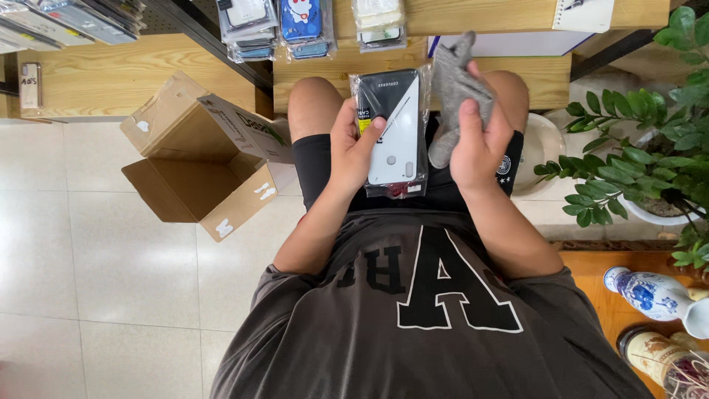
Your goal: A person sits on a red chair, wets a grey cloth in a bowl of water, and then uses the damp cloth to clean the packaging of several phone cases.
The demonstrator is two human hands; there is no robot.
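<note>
Over the lap, seen from the head camera: left hand [353,151] wrapped round the left edge of a phone case in clear plastic sleeve [391,129], thumb laid across the front, remaining fingers hidden behind. Case black at top and left, white over the lower right, split along a diagonal; held upright, roughly level with the knees. Small red-and-white tag at the sleeve's bottom edge.

Just beside it, right hand [478,144] closed on a grey cloth [452,85], thumb pressing the fabric against the fingers. Cloth bunched, sticking up above the hand, touching or nearly touching the sleeve's right edge; contact not certain from this angle.

Below the hands: black shorts [314,166], grey T-shirt [443,332] with large black letters outlined in white. Person seated, knees toward a wooden shelf [347,70].

On the shelf, behind the hands: stacks of packaged phone cases [303,26], one blue with a cartoon figure, others pale. White notebook [583,13] at upper right.

Left of the knees, on pale tiled floor [111,266]: open cardboard box [199,166], flaps spread, standing tilted against the shelf corner.

Right side: green leafy plant [650,140] in white pot [657,210]. Lower right, on a wooden surface: blue-and-white ceramic vase [646,292] lying on its side, and a dark jar [653,355], partly cut off by the frame.
</note>
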